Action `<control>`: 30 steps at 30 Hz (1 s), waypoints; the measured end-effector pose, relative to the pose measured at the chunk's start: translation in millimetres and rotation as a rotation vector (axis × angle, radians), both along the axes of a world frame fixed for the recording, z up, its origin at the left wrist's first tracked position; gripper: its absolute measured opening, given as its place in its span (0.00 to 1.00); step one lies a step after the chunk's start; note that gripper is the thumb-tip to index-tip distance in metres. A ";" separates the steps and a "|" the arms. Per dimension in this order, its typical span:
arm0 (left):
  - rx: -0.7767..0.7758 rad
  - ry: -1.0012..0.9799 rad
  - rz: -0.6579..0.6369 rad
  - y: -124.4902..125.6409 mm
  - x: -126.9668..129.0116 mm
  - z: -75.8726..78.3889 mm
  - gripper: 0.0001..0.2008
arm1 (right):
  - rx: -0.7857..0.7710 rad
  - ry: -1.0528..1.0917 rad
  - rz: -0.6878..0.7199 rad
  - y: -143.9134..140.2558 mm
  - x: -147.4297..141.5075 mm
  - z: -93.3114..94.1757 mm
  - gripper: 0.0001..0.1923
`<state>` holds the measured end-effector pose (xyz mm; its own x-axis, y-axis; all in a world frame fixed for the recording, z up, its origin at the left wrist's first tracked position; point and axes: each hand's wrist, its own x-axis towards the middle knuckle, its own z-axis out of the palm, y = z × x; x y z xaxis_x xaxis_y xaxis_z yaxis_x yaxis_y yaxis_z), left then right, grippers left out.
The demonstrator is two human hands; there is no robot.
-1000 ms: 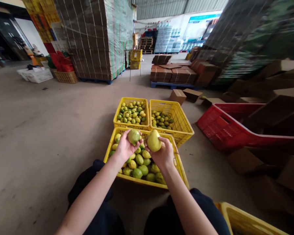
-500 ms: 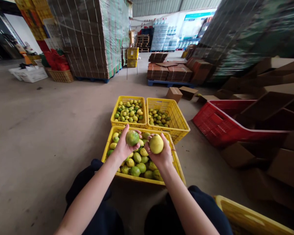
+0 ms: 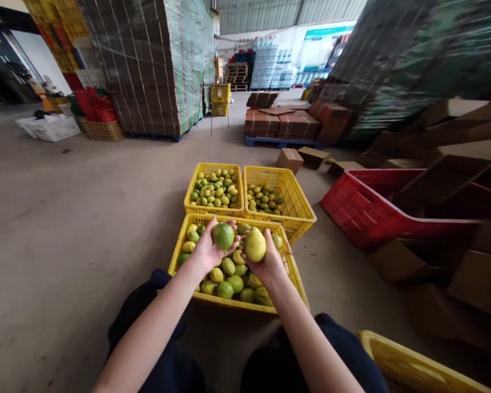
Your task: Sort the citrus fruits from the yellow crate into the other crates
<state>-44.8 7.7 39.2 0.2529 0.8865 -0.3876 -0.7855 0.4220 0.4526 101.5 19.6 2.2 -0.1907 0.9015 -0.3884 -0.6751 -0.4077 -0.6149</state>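
My left hand point(image 3: 208, 250) is closed around a green lemon point(image 3: 223, 236), which rests in the palm with its top showing. Beside it my right hand point(image 3: 270, 262) grips a yellow lemon point(image 3: 255, 245), thumb along its right side. Both hands hover over the near yellow crate point(image 3: 298, 278), their fingertips close together. Several green and yellow lemons point(image 3: 228, 266) lie in that crate, partly hidden by my hands and forearms.
Behind the near crate stand a left yellow crate point(image 3: 187, 191) and a right yellow crate point(image 3: 300, 202), both holding lemons. A red crate point(image 3: 347, 202) with cardboard point(image 3: 442, 180) is at right. Another yellow crate point(image 3: 393, 355) sits at lower right. Wrapped pallet stacks point(image 3: 135, 65) rise behind.
Both lemons have turned in my hands: the left one now shows a greener side, and the yellow one is tilted. My right hand has shifted slightly left, and both are a little lower.
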 end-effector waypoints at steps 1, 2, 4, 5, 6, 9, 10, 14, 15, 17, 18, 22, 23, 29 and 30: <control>-0.042 -0.001 0.020 -0.2 0.4 0.0 0.18 | -0.007 -0.001 0.000 -0.5 -0.3 -0.5 0.22; -0.075 -0.004 0.039 -0.6 0.9 0.5 0.18 | -0.008 0.011 -0.002 -1.4 -0.4 0.3 0.22; -0.110 -0.020 0.084 -2.0 2.3 3.4 0.17 | -0.014 0.048 -0.026 -3.6 -0.3 5.1 0.19; -0.115 -0.029 0.107 -2.7 2.9 5.3 0.15 | -0.020 0.060 -0.057 -4.6 0.0 8.5 0.17; -0.117 -0.041 0.125 -3.3 3.3 7.4 0.13 | -0.019 0.065 -0.101 -5.4 0.4 11.9 0.14; -0.136 -0.060 0.116 -3.4 2.8 11.5 0.13 | 0.048 0.054 -0.205 -6.6 1.1 19.5 0.12; -0.146 -0.057 0.101 -2.9 2.3 11.3 0.15 | 0.074 0.049 -0.215 -6.6 0.9 20.5 0.12; -0.172 -0.029 0.096 0.6 1.4 2.9 0.18 | 0.041 -0.030 -0.212 -5.5 -3.2 16.4 0.14; -0.175 -0.027 0.114 1.4 1.8 0.4 0.18 | 0.036 -0.060 -0.207 -5.1 -4.8 13.9 0.14; -0.181 -0.033 0.162 2.2 2.8 -2.8 0.18 | 0.060 -0.098 -0.186 -4.4 -7.5 9.0 0.15; -0.184 -0.038 0.180 2.3 3.4 -3.1 0.18 | 0.075 -0.099 -0.171 -4.2 -8.4 7.1 0.15; -0.202 -0.017 0.223 1.9 3.9 1.9 0.15 | 0.031 -0.051 -0.069 -5.4 -7.4 6.8 0.11; -0.205 -0.013 0.229 1.7 3.4 3.5 0.13 | 0.021 -0.033 -0.035 -6.1 -6.3 8.3 0.10; -0.185 -0.104 0.223 1.7 -0.6 4.5 0.12 | 0.038 0.092 0.102 -5.7 0.1 11.5 0.06; -0.187 -0.106 0.217 1.9 -0.9 3.8 0.13 | 0.026 0.096 0.109 -4.7 0.8 10.1 0.06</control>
<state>-45.8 9.6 43.1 0.1135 0.8400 -0.5306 -0.9052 0.3075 0.2933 102.3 14.9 12.3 -0.3234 0.8830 -0.3403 -0.6840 -0.4666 -0.5607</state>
